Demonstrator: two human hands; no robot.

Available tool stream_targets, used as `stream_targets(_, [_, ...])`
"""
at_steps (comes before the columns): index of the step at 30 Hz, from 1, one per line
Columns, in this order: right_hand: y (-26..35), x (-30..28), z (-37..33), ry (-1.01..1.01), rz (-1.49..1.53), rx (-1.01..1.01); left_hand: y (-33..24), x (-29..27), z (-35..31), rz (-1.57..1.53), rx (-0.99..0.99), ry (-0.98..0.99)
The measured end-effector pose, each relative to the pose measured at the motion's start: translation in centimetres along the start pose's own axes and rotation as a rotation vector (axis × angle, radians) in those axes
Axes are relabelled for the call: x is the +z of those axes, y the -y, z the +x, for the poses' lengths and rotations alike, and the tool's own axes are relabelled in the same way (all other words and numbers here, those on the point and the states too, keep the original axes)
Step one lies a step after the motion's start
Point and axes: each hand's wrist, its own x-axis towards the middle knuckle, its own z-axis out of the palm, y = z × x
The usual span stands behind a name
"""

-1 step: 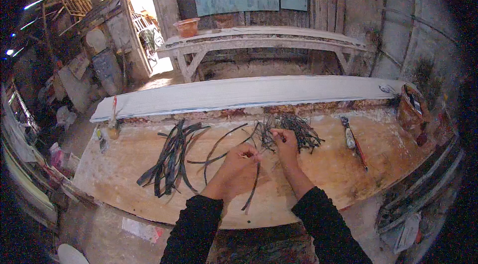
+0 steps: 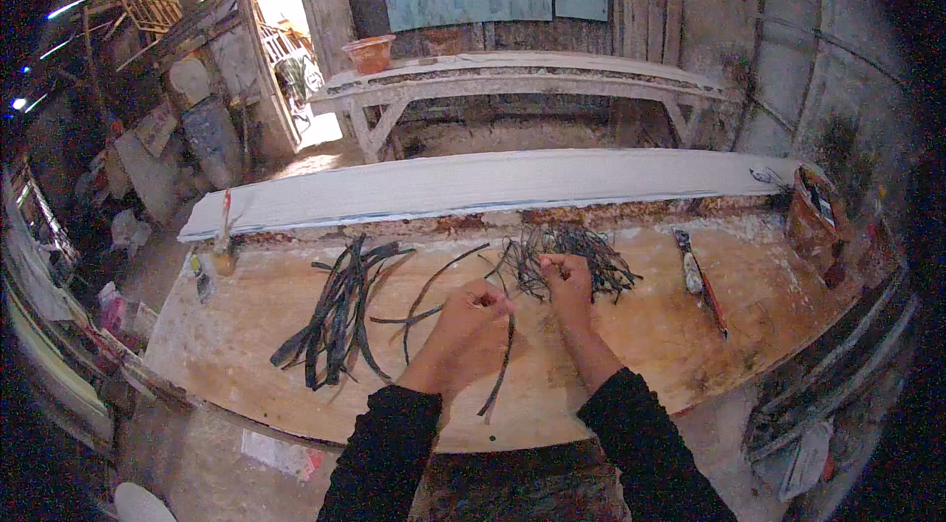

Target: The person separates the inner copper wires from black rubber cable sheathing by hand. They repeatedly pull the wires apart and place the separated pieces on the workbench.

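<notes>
My left hand point(image 2: 473, 327) is closed in a pinch on a narrow black strip point(image 2: 503, 374), whose tail hangs down toward the table's near edge. To its right, my right hand point(image 2: 569, 284) is also pinched, just in front of a tangled heap of thin dark strands point(image 2: 606, 261). Whatever sits between its fingertips is too small to make out. A bundle of wider, flat black strips point(image 2: 340, 320) lies left of my hands. A few single curved strips point(image 2: 434, 276) rest between that bundle and my left hand.
The wooden worktop point(image 2: 227, 345) has a raised white board point(image 2: 493, 177) along its far side. A knife-like tool with a red part point(image 2: 700, 281) lies at right, near an orange-brown container point(image 2: 816, 217). A brush point(image 2: 226, 236) stands far left. Behind is a long bench point(image 2: 512, 84).
My left hand has shifted very slightly away from me. The right hand and the strips on the table look the same.
</notes>
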Motion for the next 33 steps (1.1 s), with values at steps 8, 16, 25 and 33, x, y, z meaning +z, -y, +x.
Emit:
stream_targets(8, [1.2,0.4,-1.1,0.258,0.224,0.069,5.9,-3.0,2.9,-0.227,-0.034,-0.401])
stream_targets(16, [7.2,-1.5,-3.7,0.991,0.822,0.446,3.1,-3.3,3.1,-0.090,-0.088,-0.595])
stream_targets(25, [4.2,-0.8,-1.1,0.913,0.549,0.202,7.1,-3.0,3.4,-0.315,-0.025,-0.334])
stream_targets(33, [-0.1,0.2,0.4,0.141,0.298,0.115,-2.7,1.3,-1.5,-0.229,-0.196,0.282])
